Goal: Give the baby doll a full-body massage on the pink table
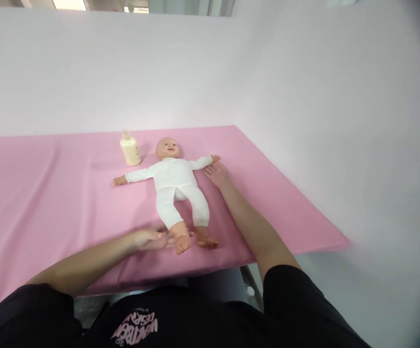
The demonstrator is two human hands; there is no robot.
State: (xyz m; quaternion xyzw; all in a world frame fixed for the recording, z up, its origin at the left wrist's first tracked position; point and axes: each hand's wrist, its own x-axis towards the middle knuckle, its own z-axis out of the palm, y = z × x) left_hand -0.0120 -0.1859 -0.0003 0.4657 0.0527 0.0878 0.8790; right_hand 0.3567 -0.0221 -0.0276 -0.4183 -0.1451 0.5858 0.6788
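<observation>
A baby doll [175, 186] in a white bodysuit lies on its back on the pink cloth [50, 193], arms spread, head pointing away from me. My left hand [152, 239] rests flat on the cloth against the doll's near foot, fingers stretched out. My right hand [216, 173] lies flat just below the doll's outstretched arm at the right, touching or nearly touching its sleeve. Neither hand grips anything. A small cream bottle [130, 149] stands upright beside the doll's head, to its left.
The pink cloth covers a table that ends at a front edge [210, 270] near my body and a right edge [296, 193]. White walls rise behind and to the right. A table leg or frame [249, 285] shows below the front edge.
</observation>
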